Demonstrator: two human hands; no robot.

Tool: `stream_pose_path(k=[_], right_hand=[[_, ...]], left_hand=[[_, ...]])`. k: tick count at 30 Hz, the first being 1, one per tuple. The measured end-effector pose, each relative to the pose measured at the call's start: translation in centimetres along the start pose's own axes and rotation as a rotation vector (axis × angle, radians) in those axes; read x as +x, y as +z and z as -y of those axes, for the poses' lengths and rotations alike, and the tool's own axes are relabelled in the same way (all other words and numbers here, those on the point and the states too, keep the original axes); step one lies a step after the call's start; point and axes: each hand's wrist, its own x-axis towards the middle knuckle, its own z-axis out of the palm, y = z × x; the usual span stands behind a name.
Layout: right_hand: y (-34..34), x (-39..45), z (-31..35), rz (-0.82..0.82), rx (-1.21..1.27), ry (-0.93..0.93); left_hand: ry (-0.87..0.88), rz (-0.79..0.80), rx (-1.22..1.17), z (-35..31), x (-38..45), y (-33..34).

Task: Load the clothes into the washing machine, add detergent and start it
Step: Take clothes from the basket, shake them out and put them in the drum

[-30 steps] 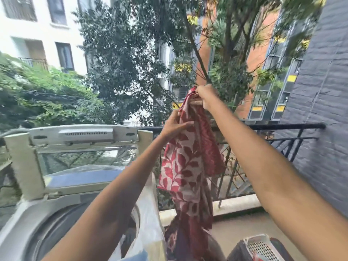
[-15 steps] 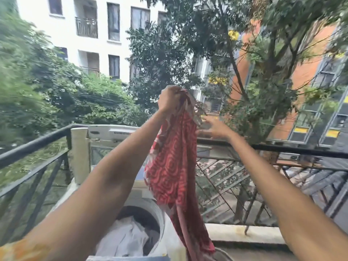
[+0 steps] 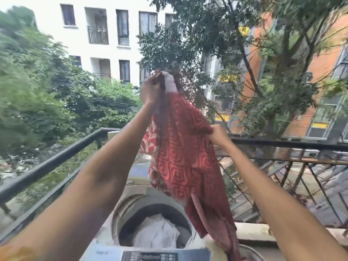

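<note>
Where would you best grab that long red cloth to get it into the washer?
Hold the red cloth by its bunched top, as the left hand does, gripping from above. It hangs long, so its tail can likely be lowered straight into the washer's open drum.

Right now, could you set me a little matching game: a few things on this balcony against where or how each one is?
Things:
1. red cloth
2. white laundry
3. left hand
4. right hand

States:
a. lies in the drum
b. grips the cloth's top
c. hangs above the washer
d. pinches the cloth's side edge

Pairs: 1-c, 2-a, 3-b, 4-d
</note>
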Motion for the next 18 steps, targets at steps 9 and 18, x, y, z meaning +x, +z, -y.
stream_pose_path(k=[9, 18], right_hand=[[-6.4, 6.7, 17.6, -0.449, 0.276, -0.214], [-1.1, 7.7, 15.5, -0.424, 0.015, -0.133]], left_hand=[[-0.131, 0.006, 0.097, 5.3, -1.0, -4.3], [-0.246, 0.266, 0.343, 11.6, -1.8, -6.0]])
